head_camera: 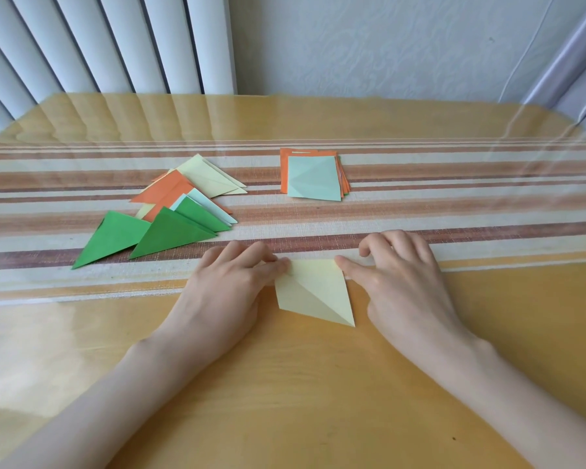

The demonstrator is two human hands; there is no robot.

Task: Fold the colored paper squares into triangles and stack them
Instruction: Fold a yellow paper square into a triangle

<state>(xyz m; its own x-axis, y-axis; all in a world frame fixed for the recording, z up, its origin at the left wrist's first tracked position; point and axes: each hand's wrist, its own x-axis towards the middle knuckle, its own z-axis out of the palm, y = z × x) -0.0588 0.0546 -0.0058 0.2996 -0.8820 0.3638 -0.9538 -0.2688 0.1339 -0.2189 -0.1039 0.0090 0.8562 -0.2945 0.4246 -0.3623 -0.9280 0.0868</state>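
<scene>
- Left hand (230, 286) pinches the yellow paper square (313, 294) at its eleven o'clock corner, steadying it.
- Right hand (403, 282), grasping nothing, pins the one o'clock corner by fingertip, probably for folding.

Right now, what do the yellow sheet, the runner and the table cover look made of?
Yellow sheet: thin matte paper; it holds a sharp diagonal crease. Runner: woven cloth, by its visible thread texture. Table cover: clear glossy sheet, probably plastic or glass; it mirrors the white slats.
</scene>
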